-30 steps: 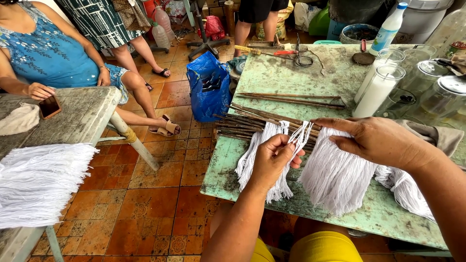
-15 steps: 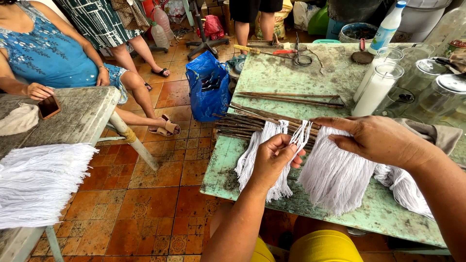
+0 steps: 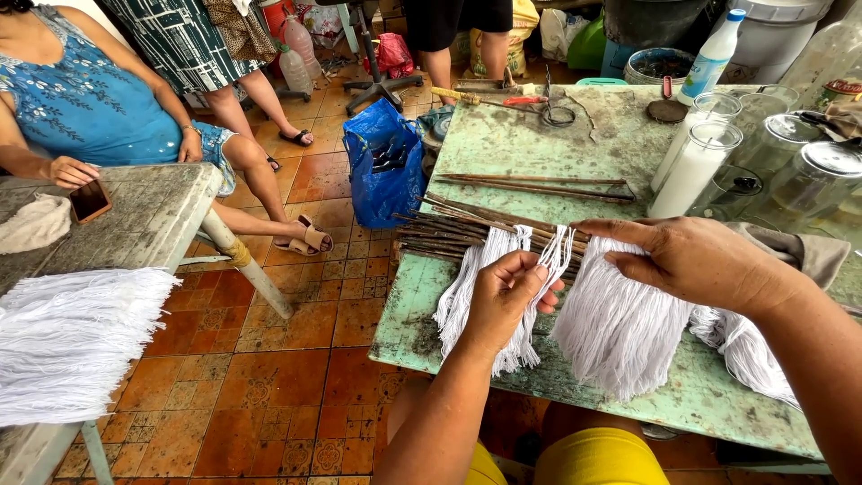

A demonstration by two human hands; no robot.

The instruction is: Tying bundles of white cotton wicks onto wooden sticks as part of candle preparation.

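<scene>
The left hand (image 3: 505,301) has its grip closed on a thin bunch of white cotton strands (image 3: 555,247), pinched between thumb and fingers so that the looped tops stand up above the knuckles while the loose ends hang down below the hand. The right hand (image 3: 696,260) lies just beside it, palm down, its fingers curled and pressing on the top of a thick white yarn bundle (image 3: 620,328); this grip rests on the yarn rather than closing round it, and the fingertips point toward the left hand's strands. The bundle fans out toward the near edge of the green bench (image 3: 539,135), almost reaching it. A second tassel of white yarn (image 3: 462,292) hangs at the left of the left hand, near the bench's near-left corner. Under both hands, across the left part of the bench, lies a sheaf of thin dark sticks (image 3: 449,229), with a few more sticks (image 3: 539,184) lying apart toward the middle. At the right edge stand clear glass jars (image 3: 696,166), one filled with white wax. A blue bag (image 3: 384,157) sits on the tiled floor against the bench's left edge. Farther left, a grey bench (image 3: 153,211) carries a heap of white yarn (image 3: 76,337) and a phone (image 3: 91,198), with a seated person's hand (image 3: 72,170) next to it.
</scene>
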